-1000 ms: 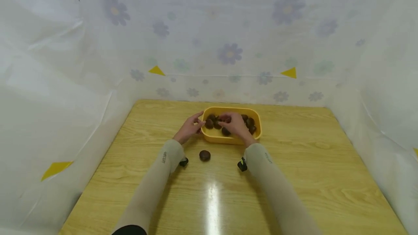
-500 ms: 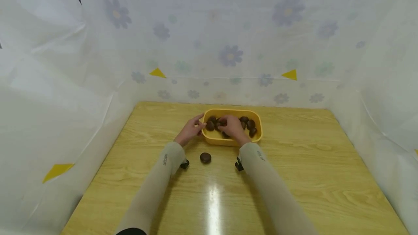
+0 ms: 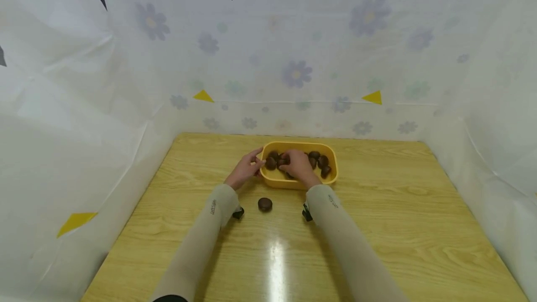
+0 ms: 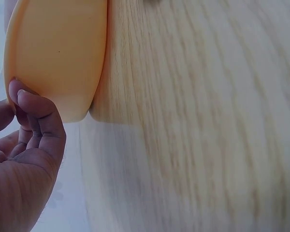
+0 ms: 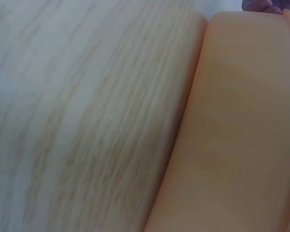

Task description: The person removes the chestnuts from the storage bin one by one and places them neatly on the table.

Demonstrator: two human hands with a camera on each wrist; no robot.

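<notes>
Bare tabletop (image 3: 398, 227) all round; 1 loose chestnut (image 3: 265, 204) between forearms.

Tray (image 3: 331, 177) at table (image 3: 419, 227) centre-back, chestnuts (image 3: 322, 161) inside, lone chestnut (image 3: 265, 204) before its left end

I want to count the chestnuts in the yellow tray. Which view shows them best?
The head view: it looks into the yellow tray onto the chestnuts. Both wrist views show only the tray's outer wall, no chestnuts.

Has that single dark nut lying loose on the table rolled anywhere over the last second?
No. The loose nut lies in the same spot on the table, just in front of the yellow tray; only the camera shifted slightly.
</notes>
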